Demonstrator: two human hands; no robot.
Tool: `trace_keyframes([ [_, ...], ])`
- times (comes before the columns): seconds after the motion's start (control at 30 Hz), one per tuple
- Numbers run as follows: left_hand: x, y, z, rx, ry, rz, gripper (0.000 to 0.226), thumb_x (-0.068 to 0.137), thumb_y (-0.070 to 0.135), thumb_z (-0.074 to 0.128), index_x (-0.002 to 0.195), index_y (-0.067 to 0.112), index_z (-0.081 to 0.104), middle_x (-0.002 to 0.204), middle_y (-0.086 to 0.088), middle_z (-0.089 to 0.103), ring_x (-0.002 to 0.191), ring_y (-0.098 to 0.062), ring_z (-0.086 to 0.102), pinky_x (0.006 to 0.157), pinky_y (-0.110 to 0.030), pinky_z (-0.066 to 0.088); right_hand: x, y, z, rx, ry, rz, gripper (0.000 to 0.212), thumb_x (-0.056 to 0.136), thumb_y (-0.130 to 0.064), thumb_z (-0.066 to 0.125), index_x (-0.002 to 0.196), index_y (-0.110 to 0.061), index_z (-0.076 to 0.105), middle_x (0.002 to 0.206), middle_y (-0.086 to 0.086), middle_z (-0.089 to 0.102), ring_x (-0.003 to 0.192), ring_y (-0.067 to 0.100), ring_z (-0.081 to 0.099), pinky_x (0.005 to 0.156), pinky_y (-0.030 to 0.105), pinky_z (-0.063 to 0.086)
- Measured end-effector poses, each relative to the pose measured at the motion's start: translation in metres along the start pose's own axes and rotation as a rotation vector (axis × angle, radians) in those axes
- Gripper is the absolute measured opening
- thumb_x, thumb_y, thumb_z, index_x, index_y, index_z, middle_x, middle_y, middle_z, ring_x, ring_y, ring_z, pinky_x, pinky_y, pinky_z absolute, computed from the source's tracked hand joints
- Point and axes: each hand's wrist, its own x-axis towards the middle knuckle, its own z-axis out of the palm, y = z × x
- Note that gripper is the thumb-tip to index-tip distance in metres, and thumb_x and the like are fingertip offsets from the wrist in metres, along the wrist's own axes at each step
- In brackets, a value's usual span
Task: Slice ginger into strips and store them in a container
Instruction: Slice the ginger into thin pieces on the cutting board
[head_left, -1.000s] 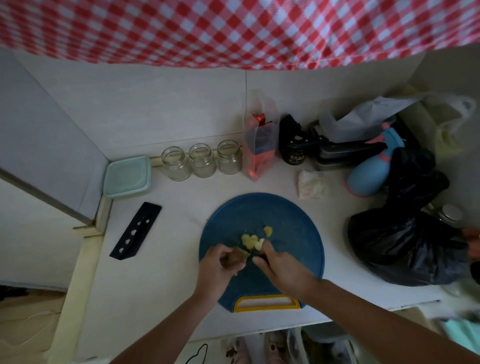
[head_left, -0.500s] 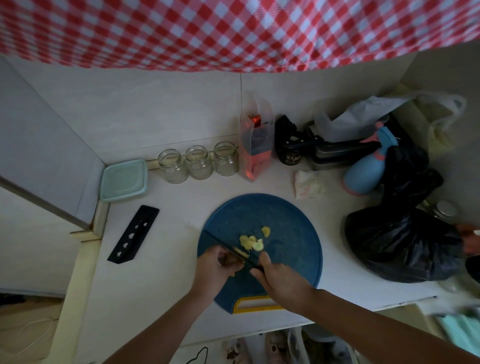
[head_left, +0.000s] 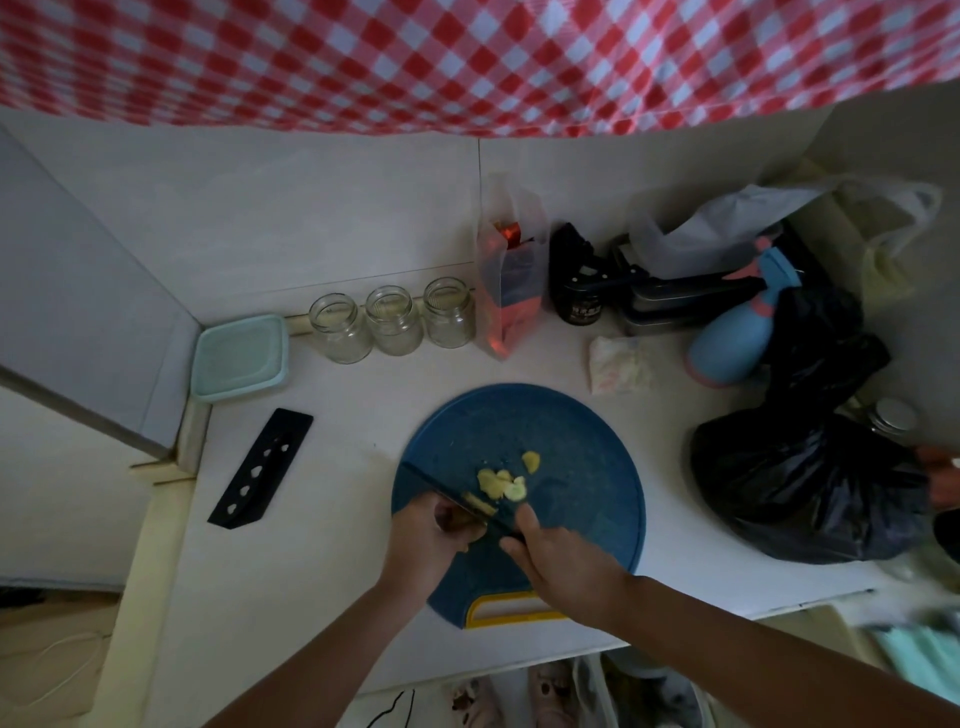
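A round blue cutting board with a yellow handle lies on the white counter. Several pale yellow ginger slices lie near its middle. My left hand grips a piece of ginger at the board's left edge. My right hand grips the handle of a dark knife, whose blade runs up and left across the ginger piece. A pale green lidded container sits at the back left of the counter.
Three glass jars stand in a row by the wall. A black knife sheath lies left of the board. A red packet, a blue spray bottle and a black plastic bag crowd the right side.
The knife blade has come into view, stretched up-left over the ginger piece. Both hands stayed at the board's lower left, and the view shifted slightly.
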Motion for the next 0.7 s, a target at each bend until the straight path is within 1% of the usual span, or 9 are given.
trace_keyframes([
  [0.1,0.001,-0.002,0.002,0.085,0.004,0.017,0.027,0.068,0.017,0.084,0.083,0.02,0.061,0.079,0.01,0.067,0.072,0.001,0.063,0.059,-0.008,0.046,-0.001,0.0,0.003,-0.011,-0.007,-0.008,0.036,0.102,-0.041,0.023,0.123,-0.013,0.031,0.091,0.013,0.065,0.074,0.027,0.062,0.069,0.04,0.051],
  [0.17,0.001,-0.003,0.004,0.115,0.0,0.03,0.026,0.069,0.018,0.083,0.085,0.02,0.062,0.083,0.006,0.068,0.076,-0.004,0.064,0.063,-0.01,0.046,-0.001,0.0,0.004,0.013,-0.014,-0.01,0.034,0.102,-0.041,0.024,0.122,-0.013,0.032,0.091,0.013,0.065,0.068,0.022,0.056,0.067,0.038,0.049],
  [0.27,0.003,-0.001,0.005,0.142,0.001,0.028,0.024,0.07,0.018,0.082,0.087,0.016,0.064,0.085,0.005,0.067,0.076,-0.007,0.063,0.063,-0.009,0.043,0.002,0.0,0.003,0.05,-0.016,-0.02,0.03,0.103,-0.039,0.025,0.117,-0.014,0.033,0.089,0.013,0.064,0.065,0.018,0.051,0.063,0.034,0.044],
  [0.37,0.005,0.001,0.005,0.152,0.008,0.01,0.026,0.071,0.018,0.081,0.089,0.012,0.064,0.085,0.007,0.064,0.077,-0.006,0.061,0.063,-0.01,0.043,0.009,-0.003,0.002,0.062,-0.008,-0.03,0.03,0.103,-0.038,0.025,0.116,-0.013,0.035,0.09,0.014,0.064,0.069,0.024,0.056,0.067,0.04,0.048],
  [0.43,0.005,0.001,0.004,0.139,0.012,-0.013,0.027,0.07,0.018,0.082,0.089,0.012,0.064,0.084,0.006,0.064,0.076,-0.005,0.06,0.062,-0.008,0.043,0.012,-0.004,0.002,0.072,-0.018,-0.035,0.03,0.103,-0.037,0.025,0.118,-0.013,0.035,0.091,0.014,0.064,0.069,0.023,0.055,0.069,0.041,0.048],
  [0.5,0.006,0.001,0.004,0.129,0.009,-0.025,0.028,0.07,0.019,0.082,0.088,0.013,0.062,0.084,0.004,0.064,0.076,-0.007,0.061,0.062,-0.011,0.045,0.013,-0.003,0.001,0.094,-0.018,-0.047,0.031,0.103,-0.035,0.026,0.119,-0.011,0.036,0.092,0.015,0.063,0.07,0.019,0.051,0.071,0.038,0.046],
  [0.57,0.007,0.001,0.004,0.127,0.005,-0.031,0.029,0.069,0.019,0.083,0.086,0.015,0.061,0.084,0.001,0.066,0.075,-0.01,0.063,0.064,-0.018,0.049,0.015,0.0,-0.001,0.093,0.006,-0.067,0.033,0.103,-0.035,0.027,0.121,-0.01,0.038,0.097,0.017,0.063,0.075,0.02,0.053,0.074,0.035,0.045],
  [0.63,0.009,0.0,0.004,0.125,-0.004,-0.041,0.028,0.068,0.018,0.083,0.085,0.015,0.06,0.081,0.0,0.067,0.068,-0.008,0.063,0.058,-0.014,0.047,0.017,0.004,-0.005,0.081,0.017,-0.082,0.033,0.103,-0.035,0.027,0.122,-0.01,0.038,0.099,0.017,0.063,0.077,0.021,0.053,0.073,0.028,0.038],
  [0.7,0.01,0.0,0.004,0.118,-0.015,-0.054,0.028,0.068,0.015,0.083,0.085,0.013,0.06,0.078,0.0,0.066,0.061,-0.006,0.062,0.053,-0.012,0.046,0.021,0.005,-0.008,0.097,-0.012,-0.087,0.033,0.103,-0.034,0.026,0.124,-0.011,0.037,0.097,0.018,0.063,0.074,0.017,0.048,0.069,0.024,0.031],
])
